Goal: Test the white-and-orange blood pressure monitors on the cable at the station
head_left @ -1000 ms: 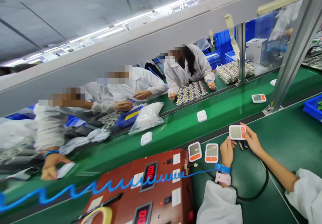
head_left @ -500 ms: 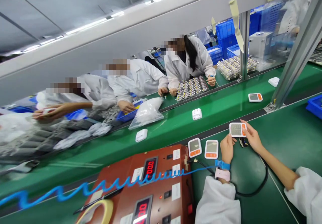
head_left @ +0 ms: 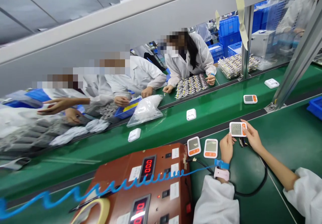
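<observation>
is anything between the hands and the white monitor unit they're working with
Nothing visible. The left hand and right hand both already grip the white monitor unit by its ends, above the green mat. Two more units lie to its left, and a black cable runs below it, none in between.

The hall is brightly and evenly lit from overhead, and shadows are soft. The green conveyor belt [head_left: 226,106] carries a pale sheen, with faint glare on the clear plastic bag [head_left: 146,110] beside it. Left of the belt's middle, the people and bags smear into motion blur. The whole view tilts, straight rails bowing toward the edges; near the red tester box [head_left: 151,183] everything stays sharp.
</observation>
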`<action>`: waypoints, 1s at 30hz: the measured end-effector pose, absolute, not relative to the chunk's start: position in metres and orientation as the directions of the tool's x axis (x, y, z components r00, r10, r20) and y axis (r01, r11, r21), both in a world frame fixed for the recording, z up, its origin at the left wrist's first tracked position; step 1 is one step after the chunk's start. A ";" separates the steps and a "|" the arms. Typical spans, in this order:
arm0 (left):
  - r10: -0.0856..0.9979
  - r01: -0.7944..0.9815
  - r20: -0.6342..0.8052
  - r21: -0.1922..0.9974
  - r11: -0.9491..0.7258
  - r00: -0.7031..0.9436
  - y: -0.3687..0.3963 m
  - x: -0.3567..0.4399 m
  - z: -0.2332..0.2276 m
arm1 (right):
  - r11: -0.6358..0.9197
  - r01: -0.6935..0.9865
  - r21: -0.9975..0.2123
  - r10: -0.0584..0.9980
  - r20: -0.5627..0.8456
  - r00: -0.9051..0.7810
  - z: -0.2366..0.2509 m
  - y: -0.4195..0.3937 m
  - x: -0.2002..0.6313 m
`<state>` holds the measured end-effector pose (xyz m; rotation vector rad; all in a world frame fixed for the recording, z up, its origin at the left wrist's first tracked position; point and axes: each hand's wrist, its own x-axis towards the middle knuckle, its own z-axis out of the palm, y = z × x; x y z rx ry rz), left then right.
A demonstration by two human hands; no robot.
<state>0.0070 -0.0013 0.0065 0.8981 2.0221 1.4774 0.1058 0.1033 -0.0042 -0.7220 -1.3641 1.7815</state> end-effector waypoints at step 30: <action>0.765 0.211 0.009 0.963 0.166 -0.644 0.000 0.004 0.005 | 0.216 0.721 -0.658 0.924 0.377 0.068 0.021 0.331 0.377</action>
